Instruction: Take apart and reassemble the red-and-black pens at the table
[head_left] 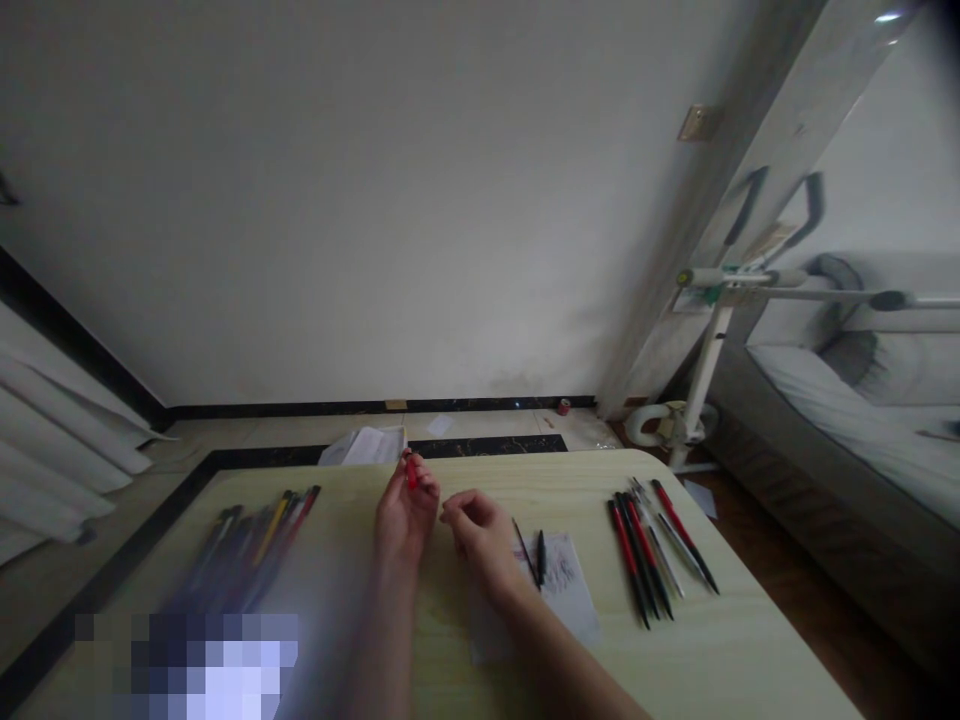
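Note:
My left hand is raised over the far middle of the table, closed around a short red pen piece with a dark end. Just right of it, my right hand has thumb and fingertips pinched together; whatever sits between them is too small to make out. Under and beside my right wrist lies a white sheet of paper with dark scribbles. On the sheet rest a black pen part and a thin dark stick like a refill.
Several red-and-black and clear pens lie side by side at the table's right. A blurred bunch of pens is at the left. Papers sit beyond the far edge of the pale wooden table. A white exercise frame stands at right.

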